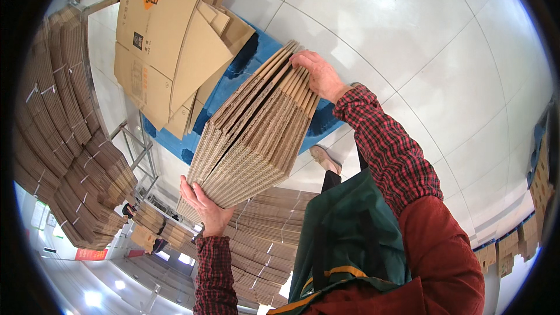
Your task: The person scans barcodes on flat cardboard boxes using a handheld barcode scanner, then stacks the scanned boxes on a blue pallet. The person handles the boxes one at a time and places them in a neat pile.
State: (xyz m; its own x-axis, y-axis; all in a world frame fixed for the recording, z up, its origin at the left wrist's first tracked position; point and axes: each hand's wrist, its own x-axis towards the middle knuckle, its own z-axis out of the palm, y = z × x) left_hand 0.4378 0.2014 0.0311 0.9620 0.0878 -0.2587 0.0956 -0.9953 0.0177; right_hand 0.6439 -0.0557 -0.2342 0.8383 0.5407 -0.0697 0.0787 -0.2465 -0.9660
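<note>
A thick stack of flattened corrugated cardboard boxes (258,140) stands on edge before me, its sheets fanned slightly apart by dark gaps. My left hand (208,208) lies against the stack's lower left corner, fingers spread along the sheet edges. At the upper right end, my right hand (317,72) curls its fingers over the top edges of several sheets. Beneath the stack is a blue surface with dark patches (262,52). Printed cardboard sheets (162,30) lean in a loose pile just left of the stack, apart from both hands.
Tall bundles of tied flat cardboard (65,140) rise at the left, beside a metal frame (142,151). More tied bundles (267,236) stand near my left forearm. Pale floor tiles (393,30) extend to the right. People (159,245) are small in the background, lower left.
</note>
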